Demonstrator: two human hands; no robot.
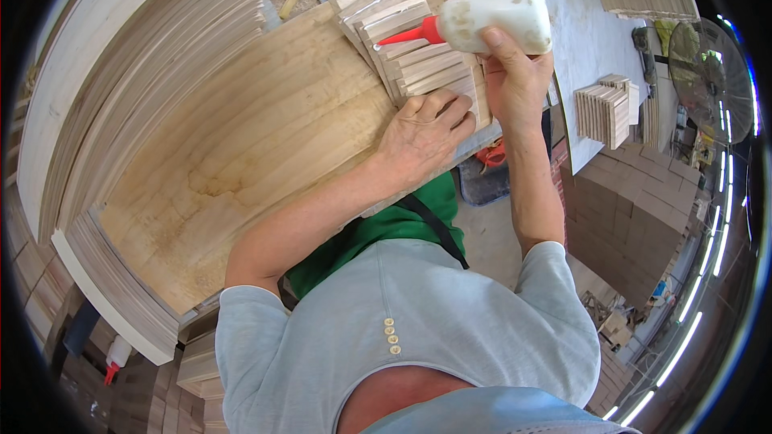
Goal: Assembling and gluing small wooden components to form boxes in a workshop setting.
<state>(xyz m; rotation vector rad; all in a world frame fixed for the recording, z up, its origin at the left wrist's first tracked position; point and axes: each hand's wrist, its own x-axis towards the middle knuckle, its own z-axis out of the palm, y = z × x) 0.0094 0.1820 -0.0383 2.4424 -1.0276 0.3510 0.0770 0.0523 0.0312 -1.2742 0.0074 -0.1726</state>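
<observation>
Hands (pixel 466 104) work at a plywood bench (pixel 241 153) in a wood-stacked workshop.

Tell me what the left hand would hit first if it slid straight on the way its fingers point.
The left hand lies flat, fingers aimed up-right. It would probably meet the right hand holding the white glue bottle, just past the row of wooden slats; depth is unclear.

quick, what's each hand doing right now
Left hand: open, pressing flat on the row of wood strips.
Right hand: closed around a white glue bottle, red nozzle over the strips.
</observation>
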